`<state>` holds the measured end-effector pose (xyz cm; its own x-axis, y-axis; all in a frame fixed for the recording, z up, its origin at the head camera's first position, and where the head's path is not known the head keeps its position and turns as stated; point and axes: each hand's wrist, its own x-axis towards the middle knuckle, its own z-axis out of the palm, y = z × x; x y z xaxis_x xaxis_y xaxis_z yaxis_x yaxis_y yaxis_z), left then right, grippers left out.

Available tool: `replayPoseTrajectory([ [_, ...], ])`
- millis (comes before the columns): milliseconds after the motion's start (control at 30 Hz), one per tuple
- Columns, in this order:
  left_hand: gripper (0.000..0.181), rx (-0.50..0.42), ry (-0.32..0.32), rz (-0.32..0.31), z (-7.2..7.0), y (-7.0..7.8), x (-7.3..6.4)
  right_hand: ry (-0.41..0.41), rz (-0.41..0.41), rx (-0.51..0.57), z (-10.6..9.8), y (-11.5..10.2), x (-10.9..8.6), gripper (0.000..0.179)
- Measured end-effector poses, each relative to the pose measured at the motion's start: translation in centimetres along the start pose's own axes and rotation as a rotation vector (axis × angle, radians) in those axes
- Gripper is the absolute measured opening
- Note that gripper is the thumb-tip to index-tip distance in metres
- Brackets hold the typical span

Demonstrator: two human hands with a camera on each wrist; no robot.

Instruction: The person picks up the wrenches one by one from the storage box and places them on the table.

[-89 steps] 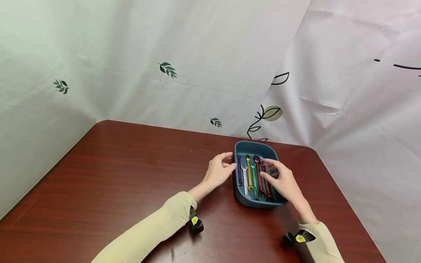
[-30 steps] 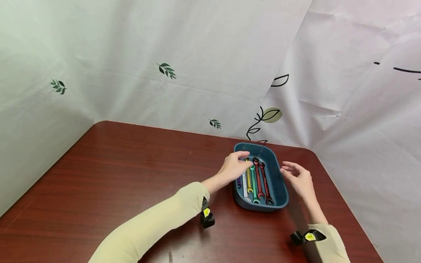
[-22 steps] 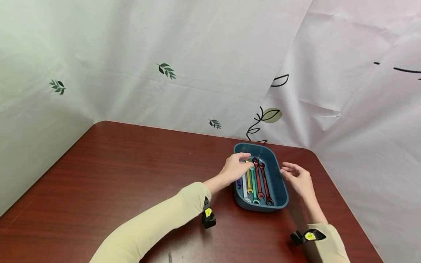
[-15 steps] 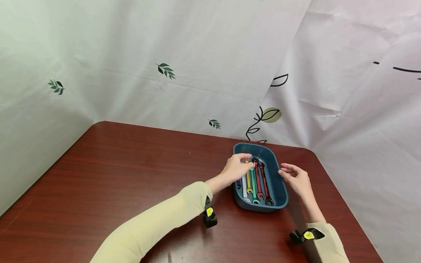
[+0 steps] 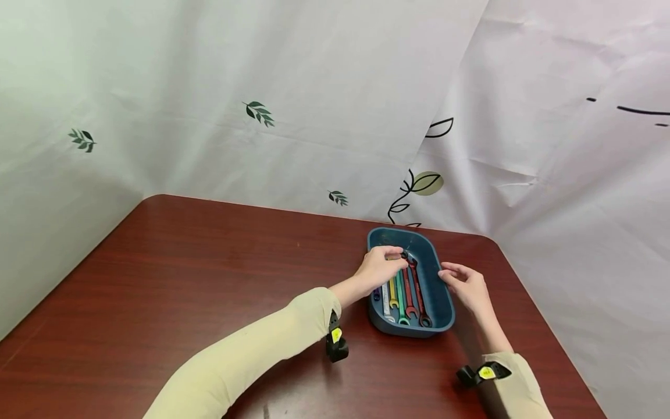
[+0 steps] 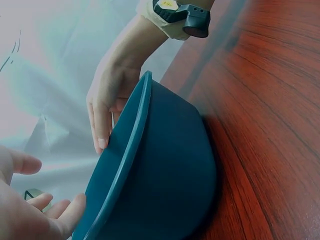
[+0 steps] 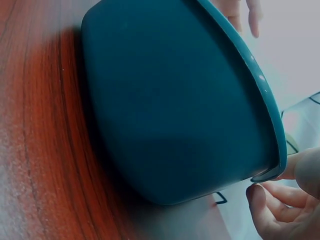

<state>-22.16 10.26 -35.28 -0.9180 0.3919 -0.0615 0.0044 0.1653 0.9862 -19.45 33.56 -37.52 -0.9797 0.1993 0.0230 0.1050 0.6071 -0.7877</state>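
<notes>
In the head view a blue bin (image 5: pixel 445 302) stands on the table. In it lie combination wrenches side by side: a purple wrench (image 5: pixel 377 295), a silver wrench (image 5: pixel 386 302), a yellow wrench (image 5: pixel 393 294), a green wrench (image 5: pixel 402 302) and two red wrenches, the rightmost red wrench (image 5: pixel 419 291) being darkest. My left hand (image 5: pixel 379 267) reaches over the left rim, thumb and fingers apart above the wrenches' far ends, hiding some of them. My right hand (image 5: pixel 469 288) pinches the right rim; in the right wrist view its fingertips (image 7: pixel 257 195) meet the rim's corner.
The brown table (image 5: pixel 209 279) extends well to the left of the bin. A pale fabric backdrop (image 5: pixel 314 116) with leaf prints hangs right behind the table's far edge.
The left hand has moved from outside the left rim to over the wrenches. The right hand has gone from above the red wrenches to outside, then closed onto the right rim.
</notes>
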Motion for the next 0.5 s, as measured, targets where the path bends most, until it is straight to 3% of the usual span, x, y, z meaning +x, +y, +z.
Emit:
replayPoseTrajectory([
  [500, 0.041, -0.069, -0.017, -0.07, 0.9, -0.2, 1.2, -0.043, 0.028, 0.079, -0.1, -0.1, 0.0, 0.048],
])
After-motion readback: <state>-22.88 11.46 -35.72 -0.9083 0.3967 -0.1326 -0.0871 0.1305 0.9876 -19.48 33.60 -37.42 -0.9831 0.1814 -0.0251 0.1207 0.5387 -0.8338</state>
